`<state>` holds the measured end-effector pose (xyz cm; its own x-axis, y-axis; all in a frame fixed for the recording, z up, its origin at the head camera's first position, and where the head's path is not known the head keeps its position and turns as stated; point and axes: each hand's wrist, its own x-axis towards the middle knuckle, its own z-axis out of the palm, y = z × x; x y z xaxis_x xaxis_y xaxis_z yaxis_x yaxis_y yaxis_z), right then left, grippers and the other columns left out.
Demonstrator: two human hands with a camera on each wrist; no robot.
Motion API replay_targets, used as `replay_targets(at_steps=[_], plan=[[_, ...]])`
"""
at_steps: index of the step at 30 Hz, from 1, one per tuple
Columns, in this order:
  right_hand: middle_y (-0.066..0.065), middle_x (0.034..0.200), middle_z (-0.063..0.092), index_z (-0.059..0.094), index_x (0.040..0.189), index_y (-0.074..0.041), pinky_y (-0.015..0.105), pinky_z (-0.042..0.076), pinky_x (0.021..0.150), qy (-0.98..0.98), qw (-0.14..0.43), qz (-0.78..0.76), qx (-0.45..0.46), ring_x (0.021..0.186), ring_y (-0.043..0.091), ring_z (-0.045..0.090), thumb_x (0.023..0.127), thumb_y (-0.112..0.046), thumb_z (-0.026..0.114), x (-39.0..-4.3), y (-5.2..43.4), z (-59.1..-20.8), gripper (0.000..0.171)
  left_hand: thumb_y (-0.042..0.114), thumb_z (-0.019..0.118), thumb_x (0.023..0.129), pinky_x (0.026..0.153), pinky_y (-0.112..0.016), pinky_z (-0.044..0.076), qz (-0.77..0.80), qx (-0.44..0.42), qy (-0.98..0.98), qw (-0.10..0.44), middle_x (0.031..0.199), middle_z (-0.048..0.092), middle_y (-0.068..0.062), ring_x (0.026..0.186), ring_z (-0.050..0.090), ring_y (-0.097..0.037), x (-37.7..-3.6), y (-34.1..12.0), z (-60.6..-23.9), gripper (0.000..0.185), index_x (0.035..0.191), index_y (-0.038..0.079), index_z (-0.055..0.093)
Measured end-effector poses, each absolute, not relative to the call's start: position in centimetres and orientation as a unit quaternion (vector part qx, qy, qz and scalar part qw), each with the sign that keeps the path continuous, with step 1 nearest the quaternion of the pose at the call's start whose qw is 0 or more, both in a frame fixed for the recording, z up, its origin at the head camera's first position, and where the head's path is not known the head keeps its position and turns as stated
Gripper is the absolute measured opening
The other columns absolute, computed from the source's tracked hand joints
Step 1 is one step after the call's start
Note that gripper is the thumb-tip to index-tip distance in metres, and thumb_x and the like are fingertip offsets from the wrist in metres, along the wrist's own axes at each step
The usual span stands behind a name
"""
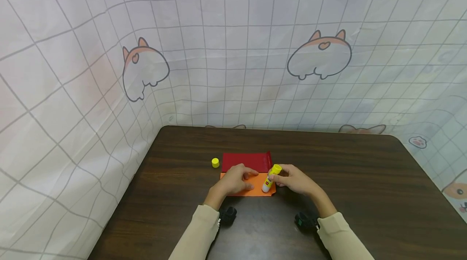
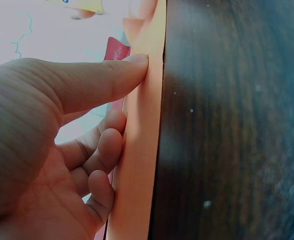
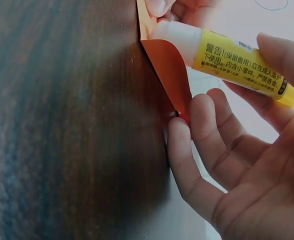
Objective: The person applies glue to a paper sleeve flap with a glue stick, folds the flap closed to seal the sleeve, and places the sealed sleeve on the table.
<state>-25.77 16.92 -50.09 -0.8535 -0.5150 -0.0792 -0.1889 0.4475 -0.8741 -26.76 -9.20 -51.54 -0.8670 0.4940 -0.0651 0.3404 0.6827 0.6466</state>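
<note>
An orange paper sheet (image 1: pixel 255 187) lies on the dark wooden table (image 1: pixel 365 187), with a red sheet (image 1: pixel 246 161) just behind it. My left hand (image 1: pixel 235 181) rests flat on the orange sheet (image 2: pixel 142 150), fingertips (image 2: pixel 137 62) pressing it down. My right hand (image 1: pixel 292 179) holds a yellow and white glue stick (image 1: pixel 270 177) tilted, its white end down on the orange sheet's right side. In the right wrist view the glue stick (image 3: pixel 232 57) lies between thumb and fingers, beside a curled edge of orange paper (image 3: pixel 169 75).
A small yellow cap (image 1: pixel 215 163) stands on the table left of the red sheet. A white grid-patterned cloth with cartoon animals (image 1: pixel 233 49) walls in the table at the back and sides.
</note>
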Motion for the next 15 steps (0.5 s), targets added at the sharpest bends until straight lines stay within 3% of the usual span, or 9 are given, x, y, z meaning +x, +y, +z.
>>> replay_targets(at_steps=[15], plan=[[0.009, 0.099, 0.069, 0.068, 0.109, -0.008, 0.038, 0.057, 0.081, 0.822, 0.190, -0.478, -0.244, 0.091, 0.032, 0.064, 0.102, -0.031, 0.063, -25.85, 16.96, -50.20, 0.024, 0.021, 0.082, 0.086, 0.072, -0.025, 0.045, 0.322, 0.224, 0.912, 0.118, 0.094, 0.058, 0.002, 0.088, 0.051, -0.013, -26.78, -9.03, -51.45, 0.043, 0.128, 0.023, 0.073]])
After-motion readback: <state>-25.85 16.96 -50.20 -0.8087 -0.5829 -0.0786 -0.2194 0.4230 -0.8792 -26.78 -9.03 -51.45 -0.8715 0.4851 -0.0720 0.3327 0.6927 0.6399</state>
